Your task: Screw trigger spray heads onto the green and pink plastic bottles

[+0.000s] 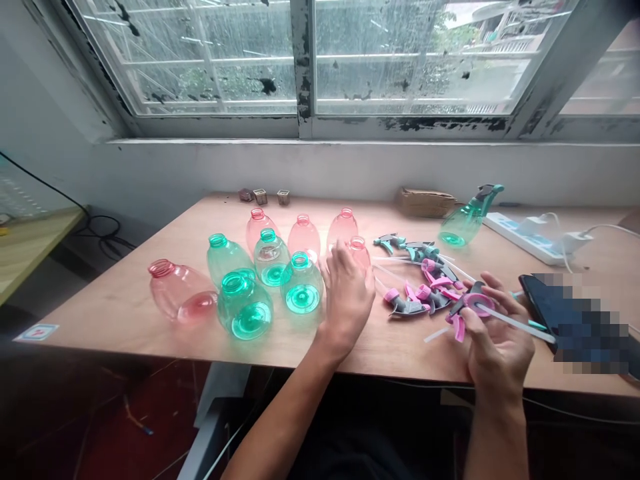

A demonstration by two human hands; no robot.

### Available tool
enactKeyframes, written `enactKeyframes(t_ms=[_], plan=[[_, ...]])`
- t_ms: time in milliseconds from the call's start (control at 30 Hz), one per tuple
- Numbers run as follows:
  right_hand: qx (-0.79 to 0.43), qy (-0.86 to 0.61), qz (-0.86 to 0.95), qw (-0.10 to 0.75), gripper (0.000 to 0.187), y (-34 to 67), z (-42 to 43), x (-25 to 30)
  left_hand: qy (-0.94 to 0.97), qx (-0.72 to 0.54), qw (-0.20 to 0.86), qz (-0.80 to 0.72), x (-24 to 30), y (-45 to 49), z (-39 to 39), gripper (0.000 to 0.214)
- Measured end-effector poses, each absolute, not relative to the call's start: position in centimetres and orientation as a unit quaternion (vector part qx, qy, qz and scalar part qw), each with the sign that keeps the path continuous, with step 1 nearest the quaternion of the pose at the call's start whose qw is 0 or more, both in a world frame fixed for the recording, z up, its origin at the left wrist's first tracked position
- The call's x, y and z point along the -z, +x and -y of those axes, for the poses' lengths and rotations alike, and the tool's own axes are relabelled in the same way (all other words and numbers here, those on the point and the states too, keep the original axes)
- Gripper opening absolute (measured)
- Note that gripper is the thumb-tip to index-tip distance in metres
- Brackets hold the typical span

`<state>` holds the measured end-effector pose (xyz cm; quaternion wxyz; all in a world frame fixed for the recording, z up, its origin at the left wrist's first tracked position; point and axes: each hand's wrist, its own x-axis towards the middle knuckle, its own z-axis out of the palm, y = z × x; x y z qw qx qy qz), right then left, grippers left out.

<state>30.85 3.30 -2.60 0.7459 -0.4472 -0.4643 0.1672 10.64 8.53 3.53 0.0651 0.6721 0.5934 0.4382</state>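
As daylight comes through a flaking window (pixel 300 60), a person sits at a wooden table (pixel 100 313) among plastic sprayer parts. Only one label shows: a small sticker (pixel 37 331) on the table's corner at eight o'clock, its red mark too small to read. Four green bottles (pixel 245 307) stand clustered at nine o'clock from the left hand (pixel 347 297), all open-necked and see-through down to their bases. Three pink bottles (pixel 303 235) line up behind them at eleven o'clock, and a fallen pink bottle (pixel 175 293) lies on its side at the cluster's far left. The left hand, back to the camera, is pressed against a pink bottle (pixel 360 252) at its one o'clock, fingers half bent around it; whether they clamp it cannot be told. The right hand (pixel 497 340), palm up, is closed around a pink spray head (pixel 473 305), whose white tube (pixel 520 325) points to three o'clock, toward a phone (pixel 543 300). A pile of spray heads (pixel 420 277) lies between the two hands. At one o'clock on the table a green spray bottle (pixel 465 220), head fitted, lies tilted beside a white power strip (pixel 520 237) and a cardboard box (pixel 425 201).
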Motion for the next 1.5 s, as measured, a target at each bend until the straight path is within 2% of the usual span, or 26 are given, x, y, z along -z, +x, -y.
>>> enactKeyframes(t_ms=[100,200,367,500,700,900,1100,1300,1500], plan=[[-0.147,-0.462,0.468,0.739,0.033,30.9,-3.4,2.6,0.683,-0.432,0.073,-0.585,-2.5,10.5,-5.0,0.058],[-0.123,-0.463,0.463,0.745,0.034,30.9,-3.6,2.6,0.693,-0.445,0.101,-0.558,-0.8,9.3,-1.5,0.069],[-0.154,-0.472,0.461,0.736,0.045,30.8,-3.9,3.1,0.65,-0.464,0.219,-0.56,1.8,7.4,0.3,0.088],[-0.178,-0.469,0.473,0.724,0.043,31.0,-4.0,3.3,0.633,-0.457,0.28,-0.559,1.1,6.7,-0.1,0.084],[-0.135,-0.502,0.488,0.701,0.062,31.2,-4.1,3.2,0.697,-0.45,0.096,-0.55,-1.0,4.3,0.6,0.082],[-0.132,-0.511,0.509,0.68,0.07,31.6,-4.3,3.7,0.686,-0.472,0.089,-0.547,0.7,3.9,-0.6,0.086],[-0.109,-0.511,0.485,0.701,0.061,31.6,-4.3,3.7,0.699,-0.465,0.12,-0.531,1.0,4.1,-1.0,0.085],[-0.048,-0.502,0.515,0.694,0.051,30.8,-3.7,2.6,0.742,-0.414,0.047,-0.525,0.9,4.6,-0.6,0.086],[0.013,-0.507,0.515,0.691,0.035,30.3,-3.1,1.7,0.745,-0.409,0.041,-0.525,0.9,4.6,-0.8,0.085]])
